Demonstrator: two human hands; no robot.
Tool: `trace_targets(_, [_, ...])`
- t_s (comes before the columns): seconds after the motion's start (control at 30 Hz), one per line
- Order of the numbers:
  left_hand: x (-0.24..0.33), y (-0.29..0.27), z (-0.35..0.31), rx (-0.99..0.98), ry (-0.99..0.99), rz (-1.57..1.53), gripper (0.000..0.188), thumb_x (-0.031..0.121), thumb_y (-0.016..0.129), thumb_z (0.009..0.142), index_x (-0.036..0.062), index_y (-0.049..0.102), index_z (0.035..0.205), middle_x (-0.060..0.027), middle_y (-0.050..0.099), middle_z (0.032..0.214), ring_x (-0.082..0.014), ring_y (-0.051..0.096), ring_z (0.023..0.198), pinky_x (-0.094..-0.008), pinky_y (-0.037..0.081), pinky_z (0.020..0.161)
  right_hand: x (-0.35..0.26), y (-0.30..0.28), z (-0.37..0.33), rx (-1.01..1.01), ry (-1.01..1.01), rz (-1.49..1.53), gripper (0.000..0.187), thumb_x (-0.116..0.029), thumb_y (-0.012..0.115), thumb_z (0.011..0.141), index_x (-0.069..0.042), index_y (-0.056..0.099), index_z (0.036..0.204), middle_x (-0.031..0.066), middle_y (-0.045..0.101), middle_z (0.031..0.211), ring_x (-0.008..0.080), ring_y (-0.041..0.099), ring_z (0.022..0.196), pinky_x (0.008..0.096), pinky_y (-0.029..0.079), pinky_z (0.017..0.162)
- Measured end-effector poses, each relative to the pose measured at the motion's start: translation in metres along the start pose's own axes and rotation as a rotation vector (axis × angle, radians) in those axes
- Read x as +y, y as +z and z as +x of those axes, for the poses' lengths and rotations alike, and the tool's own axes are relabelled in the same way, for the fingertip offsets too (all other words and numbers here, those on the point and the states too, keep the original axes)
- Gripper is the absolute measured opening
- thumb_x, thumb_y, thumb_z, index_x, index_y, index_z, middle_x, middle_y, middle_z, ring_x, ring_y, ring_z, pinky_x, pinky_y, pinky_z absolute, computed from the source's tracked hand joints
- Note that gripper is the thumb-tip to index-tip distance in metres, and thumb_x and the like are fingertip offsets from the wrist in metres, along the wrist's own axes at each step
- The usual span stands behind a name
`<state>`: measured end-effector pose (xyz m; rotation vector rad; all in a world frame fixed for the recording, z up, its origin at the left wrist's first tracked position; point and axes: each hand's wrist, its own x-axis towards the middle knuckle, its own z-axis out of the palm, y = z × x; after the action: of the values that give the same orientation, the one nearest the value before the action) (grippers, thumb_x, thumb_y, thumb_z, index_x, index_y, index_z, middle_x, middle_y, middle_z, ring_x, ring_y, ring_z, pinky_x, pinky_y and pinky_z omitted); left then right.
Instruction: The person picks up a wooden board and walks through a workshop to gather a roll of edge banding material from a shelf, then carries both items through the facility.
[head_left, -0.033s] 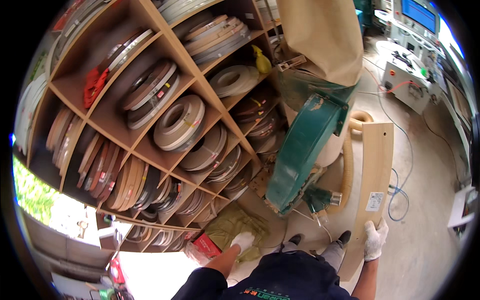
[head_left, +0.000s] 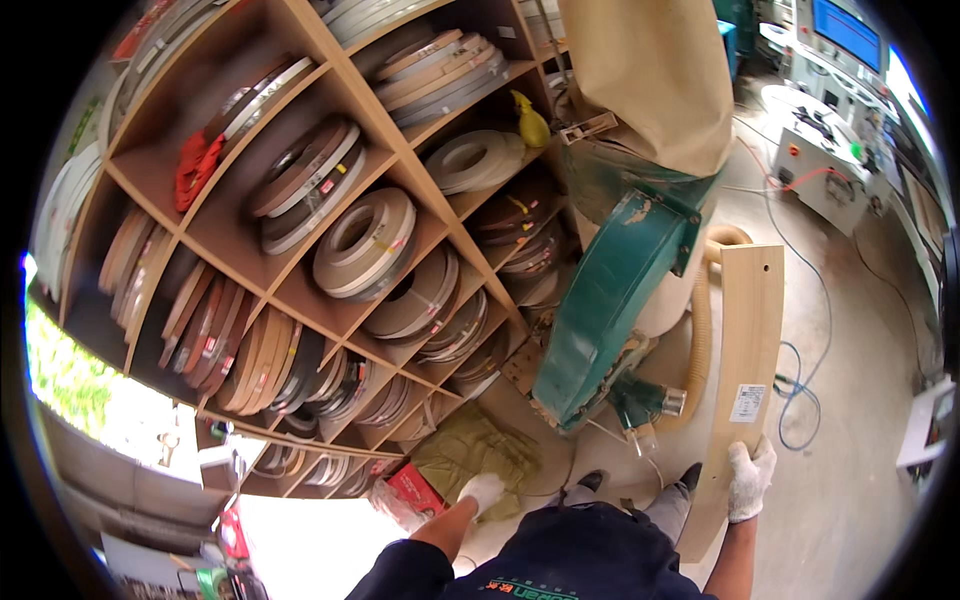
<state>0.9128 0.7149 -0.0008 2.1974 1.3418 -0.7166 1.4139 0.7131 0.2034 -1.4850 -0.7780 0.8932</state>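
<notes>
A long, pale wooden board (head_left: pixel 748 330) with a white label (head_left: pixel 747 403) stands on my right side, its far end raised past the green machine. My right hand (head_left: pixel 751 480), in a white knit glove, is closed around the board's right edge below the label. My left hand (head_left: pixel 483 492), gloved the same way, hangs low at the left of my body. Beneath it in the view lies an olive-green cloth or sack (head_left: pixel 480 452), and a red box (head_left: pixel 415 488) is close by. The left fingers are mostly hidden, and I see nothing held there.
A wooden shelf rack (head_left: pixel 395 130) with several rolls of edge banding (head_left: pixel 362 243) fills the left. Ahead stands a green blower (head_left: pixel 615 295) with a tan bag (head_left: pixel 650 80) and a ribbed hose (head_left: pixel 697 350). A blue hose (head_left: pixel 800 408) lies on the floor beyond the board.
The rack, the blower and the bag sit slightly further right in the view. Both hands and the board stay nearly where they were, with the right grip unchanged.
</notes>
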Motion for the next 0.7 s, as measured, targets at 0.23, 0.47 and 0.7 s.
trace_targets(0.23, [0.074, 0.100, -0.033, -0.242, -0.356, -0.139, 0.032, 0.024, 0.050, 0.090, 0.0082, 0.071, 0.109, -0.0176, 0.069, 0.112, -0.0314, 0.068, 0.100, -0.0401, 0.053, 0.086, 0.003, -0.043, 0.108, -0.242, 0.040, 0.100, 0.033, -0.007, 0.063, 0.080, 0.005, 0.062, 0.110, 0.0058, 0.066, 0.093, 0.0113, 0.058, 0.080, 0.0271, 0.049, 0.072])
trace_targets(0.47, [0.227, -0.054, 0.056, -0.050, -0.106, -0.541, 0.046, 0.035, 0.047, 0.097, 0.0068, 0.055, 0.131, -0.0176, 0.061, 0.126, -0.0337, 0.061, 0.105, -0.0390, 0.049, 0.092, -0.007, -0.109, 0.170, -0.286, 0.036, 0.045, 0.025, -0.002, 0.059, 0.078, 0.004, 0.063, 0.102, 0.0047, 0.065, 0.088, 0.0098, 0.057, 0.076, 0.0265, 0.048, 0.069])
trace_targets(0.7, [0.268, -0.078, 0.061, 0.215, -0.313, -0.761, 0.052, 0.043, 0.048, 0.094, 0.0076, 0.057, 0.131, -0.0179, 0.060, 0.130, -0.0347, 0.061, 0.112, -0.0410, 0.047, 0.095, -0.006, -0.137, 0.171, -0.323, 0.067, -0.072, 0.025, -0.002, 0.057, 0.078, 0.004, 0.063, 0.102, 0.0045, 0.065, 0.087, 0.0097, 0.056, 0.076, 0.0256, 0.047, 0.068])
